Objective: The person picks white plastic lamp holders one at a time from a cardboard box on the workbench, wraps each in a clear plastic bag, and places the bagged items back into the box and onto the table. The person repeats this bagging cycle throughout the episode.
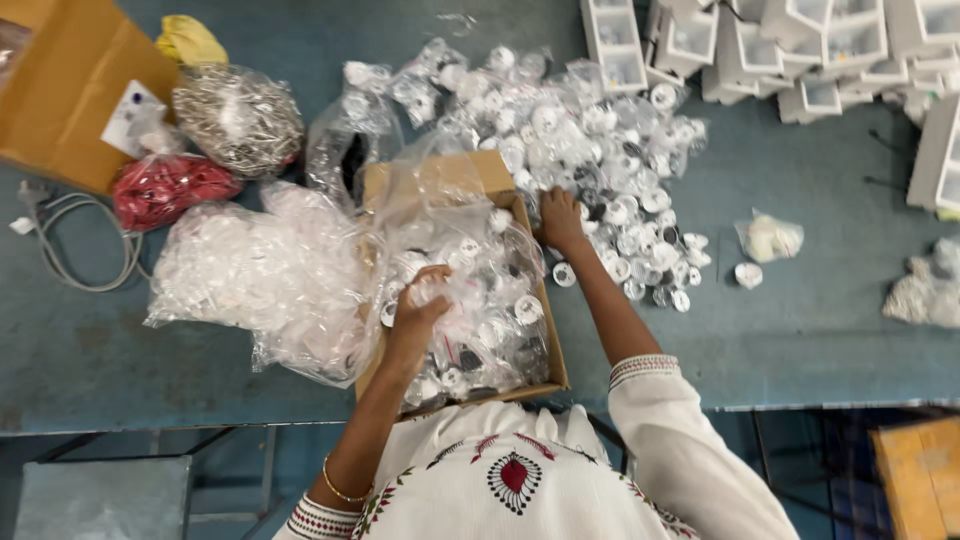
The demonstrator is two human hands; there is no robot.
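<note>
Your left hand (420,305) grips a bagged white part over the cardboard box (440,180); your right hand (560,222) rests spread on the pile of bagged parts (600,140) just right of it.

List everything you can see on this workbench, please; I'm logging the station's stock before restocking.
Cardboard box: one, brown, table centre, lined with clear plastic, holding small bagged white parts.
Pile of bagged white parts: too many to count, right of the box.
Clear plastic bags: a heap, left of the box.
Red bag: one, far left.
Bag of metal pieces: one, silvery, above the red bag.
Large carton: one, brown, top left corner.
White housings: many, top right.
Grey cable: one, left edge.
Left hand: gripping plastic inside the box.
Right hand: on the pile.
</note>
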